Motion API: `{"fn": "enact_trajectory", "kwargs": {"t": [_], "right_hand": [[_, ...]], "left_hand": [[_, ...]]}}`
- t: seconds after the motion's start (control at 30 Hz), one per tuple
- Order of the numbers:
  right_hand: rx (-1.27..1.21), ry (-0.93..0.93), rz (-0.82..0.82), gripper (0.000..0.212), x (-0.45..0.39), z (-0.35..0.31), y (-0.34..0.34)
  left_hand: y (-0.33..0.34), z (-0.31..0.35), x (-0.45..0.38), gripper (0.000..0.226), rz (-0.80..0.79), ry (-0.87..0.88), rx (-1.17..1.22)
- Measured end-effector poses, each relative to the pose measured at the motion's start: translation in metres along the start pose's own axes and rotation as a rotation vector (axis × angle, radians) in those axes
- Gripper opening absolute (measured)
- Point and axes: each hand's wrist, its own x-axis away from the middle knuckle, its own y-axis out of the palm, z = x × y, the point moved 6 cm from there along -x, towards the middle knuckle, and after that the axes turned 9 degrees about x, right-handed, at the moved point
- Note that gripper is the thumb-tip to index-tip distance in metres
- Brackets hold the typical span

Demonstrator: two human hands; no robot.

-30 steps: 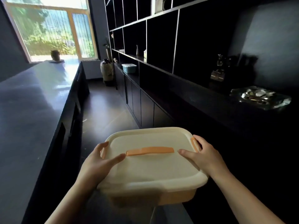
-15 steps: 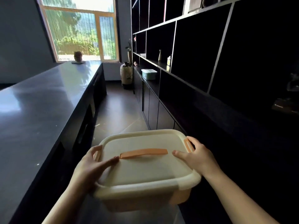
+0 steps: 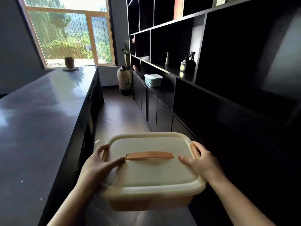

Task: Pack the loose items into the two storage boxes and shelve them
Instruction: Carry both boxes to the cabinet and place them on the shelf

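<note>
The dark shelving unit [image 3: 211,82] runs along your right, the long dark counter [image 3: 40,119] along your left. Between them you carry the cream storage box [image 3: 151,173], lid on, in the air. Your left hand [image 3: 97,165] and right hand [image 3: 200,162] grip its sides, thumbs on the lid. A mint storage box [image 3: 153,80] sits shelved ahead.

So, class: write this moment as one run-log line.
stage: carrying | cream box: lid on, held by left hand and right hand | blue box: already on shelf
</note>
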Motion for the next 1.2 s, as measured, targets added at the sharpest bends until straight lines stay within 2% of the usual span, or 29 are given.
{"fn": "enact_trajectory", "kwargs": {"t": [0.3,0.8,0.97,1.2], "right_hand": [[0.007,-0.011,0.017,0.086,-0.171,-0.051,0.055],[-0.005,0.006,-0.06,0.086,-0.462,-0.141,0.151],[-0.009,0.035,-0.028,0.084,-0.554,-0.182,0.199],[-0.098,0.145,0.042,0.084,-0.671,-0.229,0.242]], "left_hand": [[0.033,-0.019,-0.175,0.083,0.016,-0.001,0.001],[0.082,-0.05,-0.47,0.086,0.058,-0.092,-0.01],[0.091,-0.065,-0.597,0.085,0.02,-0.082,0.012],[0.109,-0.048,-0.774,0.084,-0.093,0.001,-0.041]]}}
